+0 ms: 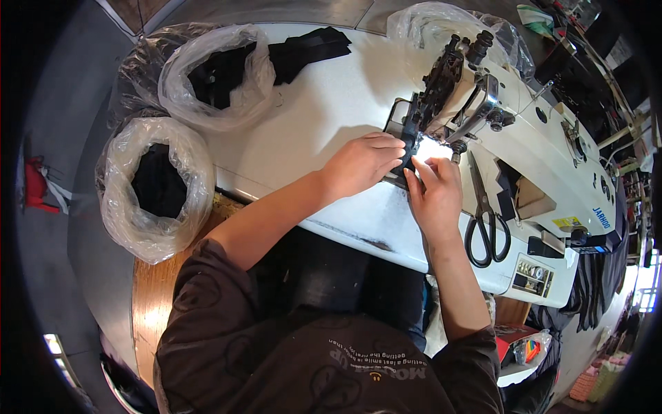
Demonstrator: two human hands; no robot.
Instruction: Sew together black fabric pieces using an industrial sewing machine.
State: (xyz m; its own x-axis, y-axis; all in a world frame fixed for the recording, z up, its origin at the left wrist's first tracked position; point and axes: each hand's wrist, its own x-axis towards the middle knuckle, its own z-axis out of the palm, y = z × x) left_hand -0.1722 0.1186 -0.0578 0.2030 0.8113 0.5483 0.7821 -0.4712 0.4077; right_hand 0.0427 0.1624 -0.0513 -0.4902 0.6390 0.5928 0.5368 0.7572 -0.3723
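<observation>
At the lit needle area of a white sewing machine, a small piece of black fabric lies under both hands. My left hand comes in from the left, its fingers held together and pressing on the fabric's near left side. My right hand is just to the right, thumb and index finger pinched at the fabric's near edge. The fingers hide much of the piece, and bright lamp glare washes out the spot beside the needle. Black-handled scissors lie on the machine bed, right of my right hand.
Two clear plastic bags with rolled rims stand left: the nearer bag holds black cloth, and from the farther bag black pieces spill onto the white tabletop. Another plastic bag sits behind the machine head. Dark strips hang at right.
</observation>
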